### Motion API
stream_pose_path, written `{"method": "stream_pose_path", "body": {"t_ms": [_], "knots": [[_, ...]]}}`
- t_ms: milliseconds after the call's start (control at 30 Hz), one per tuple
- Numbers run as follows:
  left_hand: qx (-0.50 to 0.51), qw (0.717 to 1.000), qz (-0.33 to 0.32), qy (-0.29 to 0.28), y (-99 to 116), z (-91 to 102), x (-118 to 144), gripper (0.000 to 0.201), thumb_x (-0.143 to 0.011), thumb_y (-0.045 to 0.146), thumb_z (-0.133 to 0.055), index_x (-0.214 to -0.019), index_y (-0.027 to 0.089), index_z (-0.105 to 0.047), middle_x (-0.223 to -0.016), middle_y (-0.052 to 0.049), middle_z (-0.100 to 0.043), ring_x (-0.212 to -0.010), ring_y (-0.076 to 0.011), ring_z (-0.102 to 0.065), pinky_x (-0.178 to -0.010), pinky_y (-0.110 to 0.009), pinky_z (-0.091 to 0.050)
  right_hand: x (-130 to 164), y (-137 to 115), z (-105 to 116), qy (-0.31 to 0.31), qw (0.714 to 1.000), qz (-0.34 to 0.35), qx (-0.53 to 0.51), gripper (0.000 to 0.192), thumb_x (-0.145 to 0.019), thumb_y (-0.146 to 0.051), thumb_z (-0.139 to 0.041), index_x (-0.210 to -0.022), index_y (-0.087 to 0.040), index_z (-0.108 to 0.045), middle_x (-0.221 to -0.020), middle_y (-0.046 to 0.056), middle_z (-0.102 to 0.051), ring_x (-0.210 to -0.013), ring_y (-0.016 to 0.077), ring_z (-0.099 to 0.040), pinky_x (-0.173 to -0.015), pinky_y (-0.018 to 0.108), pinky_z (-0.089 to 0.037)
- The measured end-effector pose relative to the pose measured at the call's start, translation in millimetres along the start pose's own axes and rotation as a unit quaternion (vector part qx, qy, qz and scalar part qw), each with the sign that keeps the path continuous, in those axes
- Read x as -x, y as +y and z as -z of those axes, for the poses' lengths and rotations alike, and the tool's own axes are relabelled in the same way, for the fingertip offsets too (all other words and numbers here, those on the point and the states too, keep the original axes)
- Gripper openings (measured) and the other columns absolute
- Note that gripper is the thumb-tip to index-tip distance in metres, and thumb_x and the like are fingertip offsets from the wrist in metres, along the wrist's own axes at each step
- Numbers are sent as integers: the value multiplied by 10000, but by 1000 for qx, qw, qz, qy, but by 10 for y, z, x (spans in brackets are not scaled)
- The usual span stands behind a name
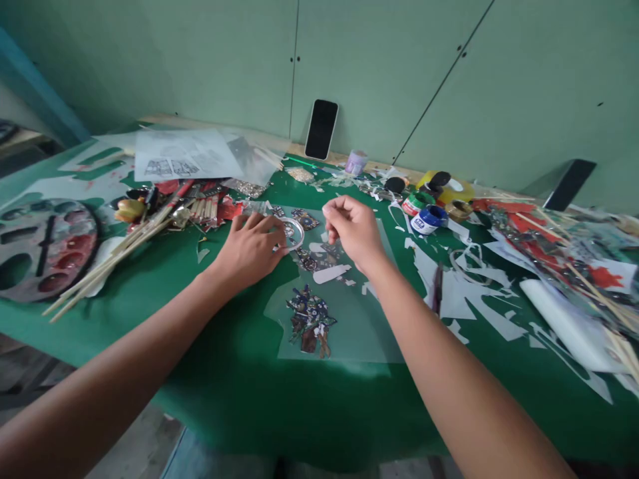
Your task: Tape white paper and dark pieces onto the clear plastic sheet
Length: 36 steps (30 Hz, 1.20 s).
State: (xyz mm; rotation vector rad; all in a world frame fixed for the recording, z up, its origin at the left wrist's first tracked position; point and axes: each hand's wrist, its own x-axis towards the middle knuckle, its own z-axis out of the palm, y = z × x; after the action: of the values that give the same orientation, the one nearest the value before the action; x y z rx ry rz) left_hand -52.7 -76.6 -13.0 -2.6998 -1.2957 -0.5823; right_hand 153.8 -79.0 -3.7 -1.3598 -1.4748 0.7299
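The left hand (252,249) is gripping a tape roll (294,233) while the right hand (354,229), at three o'clock, is pinching its end, painted cutouts (309,319) waiting unfinished.

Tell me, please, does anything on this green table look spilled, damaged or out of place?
Nothing looks spilled or broken. White paper scraps lie scattered right of the right hand, and bamboo sticks fan out loosely left of the left hand.

We see the tape roll (293,233) on the table (239,386) between our left hand (252,249) and right hand (352,229). The cut-out figure (309,320) lies nearer us — the phone (321,129) leans against the wall behind. Palette (42,247) far left, sticks (107,263) beside it — paint pots (424,211) right.
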Motion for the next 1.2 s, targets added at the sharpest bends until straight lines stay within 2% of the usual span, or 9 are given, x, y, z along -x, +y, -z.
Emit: {"method": "stream_pose_path", "body": {"t_ms": [100,167,267,400,600,667,833,1033,1200], "knots": [[64,998,21,13,25,-51,-89,191,-933,286,-470,-965,169,-618,-930,-81,-707,-947,-253,-617,-959,-465,-377,-79,107,-219,65,998,24,-7,236,-910,-333,-473,-996,-189,-638,-756,21,-639,-578,104,-547,-549,248,-463],[143,989,31,22,46,-87,-180,168,-948,272,-443,-1000,163,-560,-790,-44,-705,-800,-204,-636,-916,-413,-410,-86,161,-283,75,995,69,9,271,-896,-325,-495,-1060,-191,-664,-927,61,-684,-747,136,-618,-640,260,-514],[295,955,28,7,67,-164,-357,162,-958,285,-414,-1025,165,-499,-702,-17,-675,-646,-148,-605,-743,-301,-459,-81,197,-250,59,989,132,13,278,-881,-314,-530,-1077,-201,-692,-1120,88,-668,-955,170,-631,-767,286,-543],[387,922,-16,4,102,-271,-616,203,-960,325,-390,-1031,159,-485,-701,-14,-612,-597,-117,-535,-606,-241,-421,-111,221,-84,114,986,123,18,251,-862,-292,-575,-1056,-199,-703,-1084,90,-664,-937,171,-634,-790,300,-543],[297,954,-48,5,167,-300,-788,206,-928,246,-384,-1042,139,-517,-771,-45,-617,-646,-132,-534,-625,-255,-413,-131,264,44,161,980,109,49,134,-835,-256,-600,-874,-185,-707,-938,66,-678,-870,161,-635,-780,291,-520],[237,971,-24,9,180,-294,-775,226,-932,246,-390,-1053,134,-545,-753,-53,-618,-655,-153,-556,-635,-273,-422,-122,270,28,153,980,113,60,128,-840,-259,-591,-832,-197,-703,-929,58,-689,-871,162,-639,-781,291,-512],[101,995,13,-15,182,-276,-719,306,-979,322,-391,-1008,135,-632,-710,-77,-635,-706,-214,-619,-729,-354,-471,-114,288,-23,126,988,80,49,212,-821,-283,-609,-985,-186,-704,-841,52,-710,-746,161,-633,-738,302,-502],[73,997,-31,25,172,-310,-703,313,-964,295,-395,-932,145,-669,-723,-77,-678,-657,-188,-620,-832,-421,-468,-91,260,-41,94,991,41,88,179,-812,-335,-595,-805,-188,-696,-799,59,-698,-741,182,-628,-720,306,-483],[107,991,-34,70,193,-322,-697,308,-947,260,-403,-873,159,-683,-652,-48,-653,-624,-168,-595,-797,-375,-463,-144,359,-39,116,984,-46,-127,303,-796,-488,-593,-808,-190,-645,-705,14,-636,-648,144,-587,-660,292,-503]]}}
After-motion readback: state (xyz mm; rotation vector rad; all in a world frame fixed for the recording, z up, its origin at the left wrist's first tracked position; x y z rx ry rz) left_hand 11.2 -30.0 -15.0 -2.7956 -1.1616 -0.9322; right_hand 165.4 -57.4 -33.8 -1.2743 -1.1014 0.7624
